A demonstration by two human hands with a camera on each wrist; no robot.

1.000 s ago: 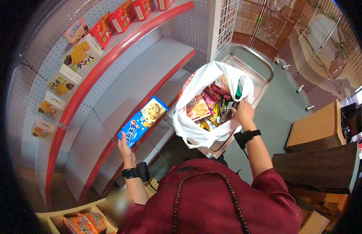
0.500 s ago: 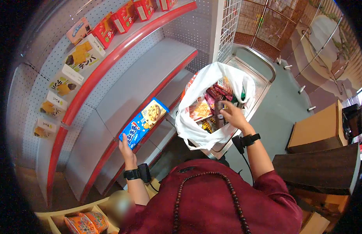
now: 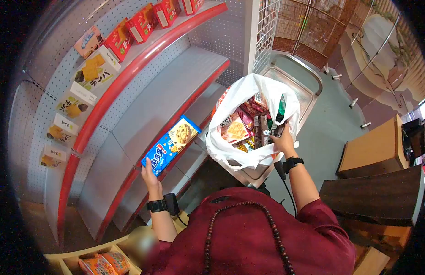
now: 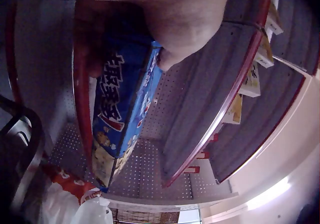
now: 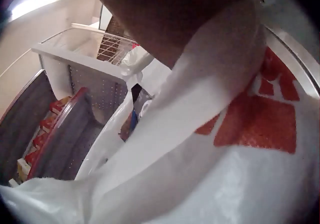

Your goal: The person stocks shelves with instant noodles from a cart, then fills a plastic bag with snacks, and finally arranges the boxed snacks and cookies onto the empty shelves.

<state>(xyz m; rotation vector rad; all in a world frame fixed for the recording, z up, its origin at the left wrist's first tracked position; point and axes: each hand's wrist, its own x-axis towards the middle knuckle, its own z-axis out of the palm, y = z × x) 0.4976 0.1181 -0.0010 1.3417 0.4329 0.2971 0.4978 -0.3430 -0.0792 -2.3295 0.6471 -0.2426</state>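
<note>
My left hand [image 3: 151,178] grips the lower end of a long blue cookie package [image 3: 171,145], printed with cookies and white characters. In the left wrist view, thumb and fingers clasp the package [image 4: 125,94] from both sides. My right hand [image 3: 284,140] reaches into the right side of an open white plastic bag [image 3: 242,160]. Its thumb lies by a dark packet [image 3: 276,130]; its other fingers are mostly hidden, so I cannot tell whether it grips the packet. Inside the bag are brown packets [image 3: 257,130], a waffle-pictured pack [image 3: 235,129] and a green packet [image 3: 281,109].
The bag stands on a metal cart [image 3: 304,94]. To the left, a curved grey shelf [image 3: 162,91] with red edges carries red boxes [image 3: 141,30] and white biscuit boxes [image 3: 97,68] on its upper tier. Orange packages [image 3: 105,265] lie in a wooden bin at lower left.
My right hand moves from the bag's right side to its middle, then back right. Brown packets now show upright in the middle. The left hand keeps its hold on the cookie package, nearly still.
</note>
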